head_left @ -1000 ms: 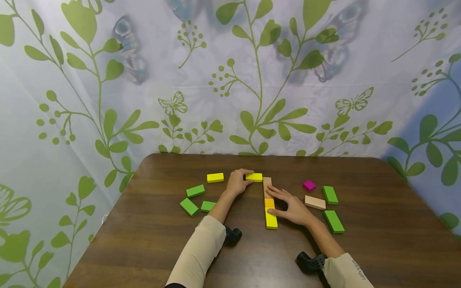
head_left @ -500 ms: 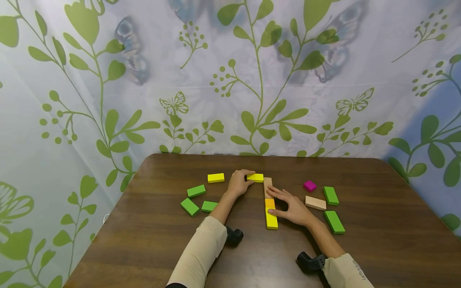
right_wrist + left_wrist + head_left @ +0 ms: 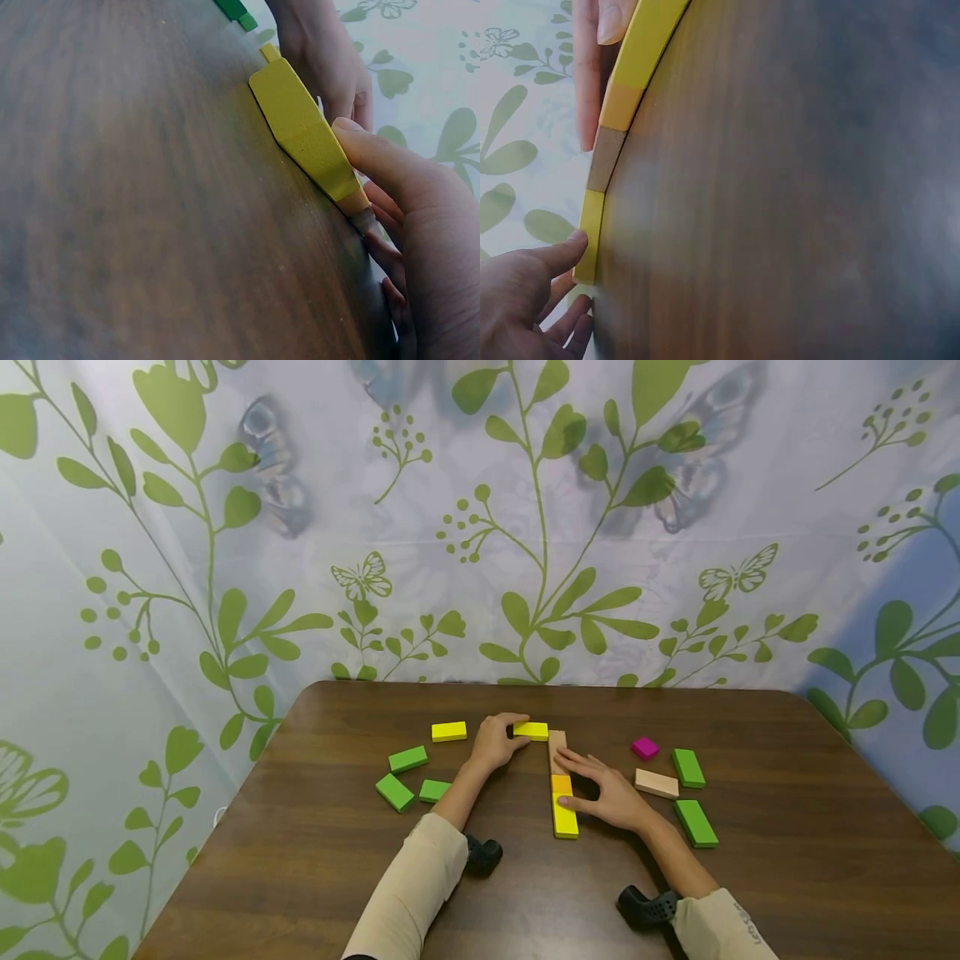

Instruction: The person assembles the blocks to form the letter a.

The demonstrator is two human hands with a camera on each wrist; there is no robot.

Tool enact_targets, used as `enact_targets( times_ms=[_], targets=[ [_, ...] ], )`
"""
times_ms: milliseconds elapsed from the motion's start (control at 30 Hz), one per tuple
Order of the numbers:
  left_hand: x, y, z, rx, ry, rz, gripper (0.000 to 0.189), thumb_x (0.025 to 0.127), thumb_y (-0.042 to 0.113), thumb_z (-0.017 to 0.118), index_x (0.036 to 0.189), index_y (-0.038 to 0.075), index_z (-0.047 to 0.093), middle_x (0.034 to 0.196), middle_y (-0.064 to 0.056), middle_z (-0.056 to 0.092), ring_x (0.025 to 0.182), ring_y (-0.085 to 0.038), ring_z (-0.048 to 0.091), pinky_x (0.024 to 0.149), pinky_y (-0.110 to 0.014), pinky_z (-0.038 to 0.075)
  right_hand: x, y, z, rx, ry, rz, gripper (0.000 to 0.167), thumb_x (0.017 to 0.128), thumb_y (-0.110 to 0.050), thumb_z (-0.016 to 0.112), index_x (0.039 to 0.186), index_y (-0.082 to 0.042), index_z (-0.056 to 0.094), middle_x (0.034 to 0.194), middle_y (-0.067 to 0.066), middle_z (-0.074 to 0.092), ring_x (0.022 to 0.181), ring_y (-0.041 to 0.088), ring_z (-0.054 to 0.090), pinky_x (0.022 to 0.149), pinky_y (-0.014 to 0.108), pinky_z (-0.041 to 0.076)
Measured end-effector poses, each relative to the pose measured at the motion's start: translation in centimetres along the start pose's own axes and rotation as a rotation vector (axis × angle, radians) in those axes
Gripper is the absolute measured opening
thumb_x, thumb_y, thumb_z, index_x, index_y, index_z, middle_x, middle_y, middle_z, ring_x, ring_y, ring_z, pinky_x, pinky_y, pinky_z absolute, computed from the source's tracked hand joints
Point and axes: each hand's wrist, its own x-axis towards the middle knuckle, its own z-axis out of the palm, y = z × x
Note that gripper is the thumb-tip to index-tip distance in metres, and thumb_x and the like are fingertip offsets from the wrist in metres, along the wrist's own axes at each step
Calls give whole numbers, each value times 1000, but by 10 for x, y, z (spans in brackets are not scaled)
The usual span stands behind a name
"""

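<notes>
Near the back of the table, my left hand (image 3: 493, 743) pinches a yellow block (image 3: 532, 732) between thumb and index finger. That block lies crosswise at the far end of a straight row. A beige block (image 3: 557, 743), a small orange block (image 3: 561, 784) and a second yellow block (image 3: 566, 824) make up the row, end to end. My right hand (image 3: 613, 800) rests along the row's right side, fingers spread. Its fingertips touch the beige block, while the thumb lies at the nearer yellow block, seen close up in the right wrist view.
To the left lie another yellow block (image 3: 448, 732) and several green blocks (image 3: 394, 792), one partly behind my left forearm. On the right are a magenta block (image 3: 645, 748), a loose beige block (image 3: 656, 782) and two green blocks (image 3: 696, 823). A leaf-patterned cloth (image 3: 420, 568) hangs behind the table.
</notes>
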Motion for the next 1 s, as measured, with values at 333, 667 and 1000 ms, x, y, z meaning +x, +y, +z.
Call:
enact_targets(
  times_ms=[333,667,1000],
  targets=[
    [-13,-10,-30,-131,68,6,40,85,18,68,123,8,60,120,-8,60,114,-25,53,95,-39,41,1,-1,0,-3,0,13,69,81,-45,67,141,-20,42,147,-2,32,132,45,22,100,65,18],
    [-28,-41,-71,-139,249,-6,40,81,21,72,118,6,64,114,-10,64,110,-27,56,95,-44,40,-1,-1,0,-6,-1,6,71,81,-45,68,141,-19,42,147,-1,32,132,43,22,102,63,18],
    [-43,-74,-81,-49,244,-75,43,80,20,73,118,3,63,114,-12,63,110,-30,55,95,-44,41,0,0,0,-4,1,14,70,81,-45,68,141,-20,41,147,-2,31,133,41,22,103,62,18]
  ],
)
